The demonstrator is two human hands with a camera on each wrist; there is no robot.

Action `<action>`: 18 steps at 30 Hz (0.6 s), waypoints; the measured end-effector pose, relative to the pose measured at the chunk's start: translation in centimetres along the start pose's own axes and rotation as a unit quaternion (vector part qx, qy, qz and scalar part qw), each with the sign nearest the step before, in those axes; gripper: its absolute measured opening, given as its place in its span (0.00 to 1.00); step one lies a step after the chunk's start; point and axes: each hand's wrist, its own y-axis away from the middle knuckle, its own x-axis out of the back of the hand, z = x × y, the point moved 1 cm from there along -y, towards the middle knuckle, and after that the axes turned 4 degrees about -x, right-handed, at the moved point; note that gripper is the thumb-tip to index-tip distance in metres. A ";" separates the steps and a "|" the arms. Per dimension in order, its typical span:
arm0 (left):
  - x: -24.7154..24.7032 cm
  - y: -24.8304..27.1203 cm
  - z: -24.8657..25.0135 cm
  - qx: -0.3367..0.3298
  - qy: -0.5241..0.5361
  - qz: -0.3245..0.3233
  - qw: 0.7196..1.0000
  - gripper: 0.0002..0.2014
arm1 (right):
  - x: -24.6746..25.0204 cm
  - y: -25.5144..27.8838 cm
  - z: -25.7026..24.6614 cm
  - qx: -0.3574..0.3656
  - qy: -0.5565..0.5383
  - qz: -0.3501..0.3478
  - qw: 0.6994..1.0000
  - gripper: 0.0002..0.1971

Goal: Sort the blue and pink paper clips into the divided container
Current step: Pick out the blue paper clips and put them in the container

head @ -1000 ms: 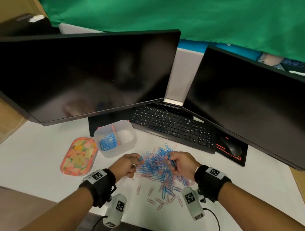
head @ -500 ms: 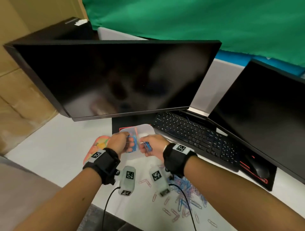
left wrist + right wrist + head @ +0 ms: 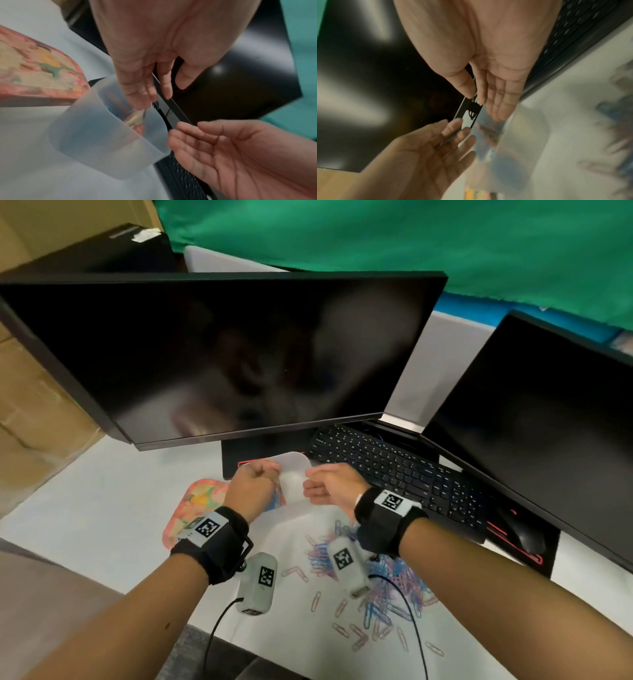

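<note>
Two dark monitors (image 3: 239, 354) along the desk's (image 3: 85, 508) far edge, black keyboard (image 3: 394, 467) beneath them. Floral tray (image 3: 191, 505) toward the left edge. Frosted divided container (image 3: 293, 474) stands mid-desk, in front of the left monitor and just right of the tray; blue clips show in its left compartment. Left hand (image 3: 251, 489) over that compartment, fingers loose and extended, holding nothing visible. Right hand (image 3: 330, 486) beside the container's right side, fingers relaxed, empty. Mixed blue and pink paper clips (image 3: 373, 594) piled near the desk's near edge, under the right forearm.
</note>
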 end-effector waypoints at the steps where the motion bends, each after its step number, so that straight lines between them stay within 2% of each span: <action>1: -0.7 0.5 0.2 -0.036 -0.008 -0.034 0.999 0.09 | 1.6 0.5 0.8 0.009 0.029 0.012 0.999 0.12; 3: -2.2 1.5 0.0 -0.095 -0.068 -0.106 0.988 0.12 | 4.8 1.9 2.8 0.023 0.106 0.047 0.993 0.08; 5: -3.8 2.5 -0.7 -0.143 -0.168 -0.157 0.963 0.11 | 7.8 3.3 5.5 0.034 0.187 0.086 0.978 0.07; 8: -5.9 3.8 -2.3 -0.164 -0.266 -0.224 0.923 0.07 | 11.3 5.1 9.4 0.046 0.293 0.139 0.945 0.09; 10: -7.1 4.3 -3.9 -0.164 -0.323 -0.265 0.894 0.07 | 12.5 6.5 11.7 0.036 0.326 0.152 0.932 0.10; 12: -7.6 4.7 -5.4 -0.167 -0.396 -0.288 0.856 0.07 | 12.4 7.8 13.9 0.044 0.363 0.119 0.923 0.11; 14: -8.0 5.1 -6.5 -0.177 -0.449 -0.285 0.828 0.09 | 11.4 9.1 15.8 0.070 0.440 0.057 0.893 0.11; 18: -7.9 5.2 -7.8 -0.191 -0.463 -0.251 0.828 0.17 | 9.5 9.3 18.3 0.164 0.556 -0.028 0.815 0.15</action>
